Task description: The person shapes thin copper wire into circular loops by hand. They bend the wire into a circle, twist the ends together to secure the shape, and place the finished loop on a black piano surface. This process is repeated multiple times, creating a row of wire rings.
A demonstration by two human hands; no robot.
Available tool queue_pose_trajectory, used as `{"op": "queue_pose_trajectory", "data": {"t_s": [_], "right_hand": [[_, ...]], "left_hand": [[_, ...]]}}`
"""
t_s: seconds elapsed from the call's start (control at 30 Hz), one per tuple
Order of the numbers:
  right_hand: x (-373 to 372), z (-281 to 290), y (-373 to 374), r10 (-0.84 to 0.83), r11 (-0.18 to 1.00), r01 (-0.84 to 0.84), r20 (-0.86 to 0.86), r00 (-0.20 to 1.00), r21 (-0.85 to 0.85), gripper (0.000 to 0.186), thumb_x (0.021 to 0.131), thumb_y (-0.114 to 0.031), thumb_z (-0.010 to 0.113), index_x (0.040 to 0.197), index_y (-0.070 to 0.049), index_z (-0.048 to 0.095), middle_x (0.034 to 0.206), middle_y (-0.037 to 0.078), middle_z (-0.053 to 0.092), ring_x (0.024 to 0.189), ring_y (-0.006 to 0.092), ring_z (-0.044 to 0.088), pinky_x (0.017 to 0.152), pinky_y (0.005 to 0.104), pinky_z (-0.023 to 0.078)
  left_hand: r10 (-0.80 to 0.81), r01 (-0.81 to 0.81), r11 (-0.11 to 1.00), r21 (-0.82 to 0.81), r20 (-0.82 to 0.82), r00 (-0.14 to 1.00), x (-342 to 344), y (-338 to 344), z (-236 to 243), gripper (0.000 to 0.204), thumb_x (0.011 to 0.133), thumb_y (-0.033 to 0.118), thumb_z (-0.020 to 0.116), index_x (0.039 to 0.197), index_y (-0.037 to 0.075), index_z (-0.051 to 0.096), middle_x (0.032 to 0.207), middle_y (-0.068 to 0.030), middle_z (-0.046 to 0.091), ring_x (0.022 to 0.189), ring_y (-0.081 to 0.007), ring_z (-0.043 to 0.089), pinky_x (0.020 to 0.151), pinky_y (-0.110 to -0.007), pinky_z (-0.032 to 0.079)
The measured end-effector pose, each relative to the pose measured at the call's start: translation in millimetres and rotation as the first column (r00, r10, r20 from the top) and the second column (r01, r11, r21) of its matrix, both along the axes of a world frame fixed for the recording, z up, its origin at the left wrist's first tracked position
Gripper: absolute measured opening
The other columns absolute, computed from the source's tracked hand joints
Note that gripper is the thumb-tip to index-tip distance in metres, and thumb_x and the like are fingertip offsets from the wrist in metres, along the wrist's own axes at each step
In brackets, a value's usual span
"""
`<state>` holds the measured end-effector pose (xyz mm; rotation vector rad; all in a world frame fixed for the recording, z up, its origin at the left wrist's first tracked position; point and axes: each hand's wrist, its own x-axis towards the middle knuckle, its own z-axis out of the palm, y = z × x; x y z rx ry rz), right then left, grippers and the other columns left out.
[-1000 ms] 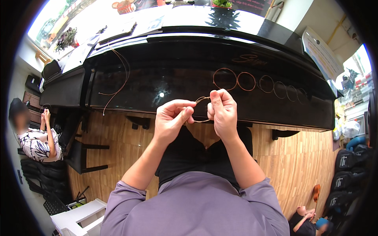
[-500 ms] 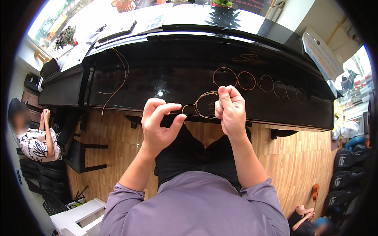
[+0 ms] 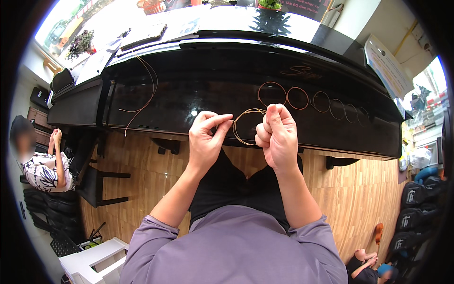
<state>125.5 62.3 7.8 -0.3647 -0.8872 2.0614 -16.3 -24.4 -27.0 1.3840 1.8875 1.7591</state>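
Between my two hands hangs a coiled brass-coloured guitar string (image 3: 236, 134), held above the front edge of a glossy black piano lid (image 3: 198, 85). My right hand (image 3: 278, 137) is closed in a fist-like pinch on the coil's right side, thumb on top. On the coil's left side, the thumb and fingertips of my left hand (image 3: 208, 139) pinch the wire; the exact contact is too small to see. Beyond my right hand several coiled strings lie in a row, the nearest a copper-coloured coil (image 3: 272, 82). A loose uncoiled string (image 3: 155, 87) curves over the lid at left.
Papers (image 3: 184, 28) and a potted plant (image 3: 269, 4) stand on top of the piano. A person (image 3: 45, 165) sits at the left beside a black stool (image 3: 106, 188). Lower right, another person (image 3: 364, 267) is near a small guitar (image 3: 379, 233). Black cases (image 3: 411, 217) line the right.
My left hand has moved right and slightly up, and its parted thumb and fingers have closed on the wire at the coil's left side. My right hand keeps its grip nearly in place.
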Motion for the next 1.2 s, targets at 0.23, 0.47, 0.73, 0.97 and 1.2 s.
{"op": "queue_pose_trajectory", "data": {"t_s": [0.23, 0.47, 0.73, 0.97, 1.2], "right_hand": [[-2, -10, 3, -0.056, 0.998, 0.055, -0.031, 0.998, -0.041, 0.024, 0.098, -0.025, 0.053, 0.078, -0.012, 0.049, 0.055, -0.008, 0.031, 0.043, 0.0024, 0.026, 0.038, 0.0209, 0.019], [-5, -11, 4, -0.156, 0.988, 0.156, 0.024, 0.987, 0.017, 0.026, 0.097, -0.026, 0.054, 0.078, -0.011, 0.049, 0.054, -0.007, 0.033, 0.043, 0.0021, 0.03, 0.038, 0.02, 0.023], [-7, -16, 3, -0.195, 0.977, 0.19, 0.043, 0.98, 0.096, 0.022, 0.097, -0.024, 0.054, 0.08, -0.012, 0.05, 0.059, -0.006, 0.033, 0.045, 0.0029, 0.027, 0.039, 0.0208, 0.021], [-4, -13, 6, -0.148, 0.988, 0.142, 0.085, 0.985, 0.063, 0.024, 0.097, -0.025, 0.055, 0.078, -0.011, 0.049, 0.056, -0.008, 0.033, 0.043, 0.0015, 0.028, 0.038, 0.0199, 0.021], [1, -10, 5, 0.025, 1.0, -0.024, 0.126, 0.992, -0.007, 0.03, 0.098, -0.03, 0.052, 0.076, -0.012, 0.045, 0.055, -0.008, 0.032, 0.044, 0.0019, 0.026, 0.04, 0.0196, 0.021]], "left_hand": [[-0.359, 0.377, 0.922, 0.089, 0.558, 0.748, 16, 8, -15, 0.014, 0.086, 0.009, 0.069, 0.099, 0.005, 0.071, 0.084, 0.0027, 0.058, 0.071, -0.0038, 0.048, 0.061, -0.02, 0.039], [-0.682, 0.6, 0.697, 0.393, 0.621, 0.386, 16, 6, -18, 0.022, 0.092, 0.011, 0.055, 0.106, -0.003, 0.064, 0.102, -0.0084, 0.062, 0.095, -0.017, 0.058, 0.087, -0.03, 0.044], [-0.724, 0.587, 0.66, 0.469, 0.607, 0.329, 24, 2, -19, 0.02, 0.09, 0.015, 0.054, 0.086, 0.0, 0.066, 0.096, -0.0089, 0.06, 0.098, -0.0182, 0.048, 0.092, -0.033, 0.035], [-0.498, 0.502, 0.849, 0.162, 0.561, 0.661, 19, -2, -13, 0.016, 0.09, 0.013, 0.062, 0.082, 0.0, 0.068, 0.09, -0.004, 0.057, 0.086, -0.0095, 0.052, 0.081, -0.025, 0.042], [-0.105, 0.074, 0.992, -0.1, -0.346, 0.932, 0, -6, 15, 0.026, 0.083, 0.004, 0.066, 0.109, 0.002, 0.065, 0.093, -0.0087, 0.062, 0.085, -0.012, 0.06, 0.076, -0.027, 0.047]]}}
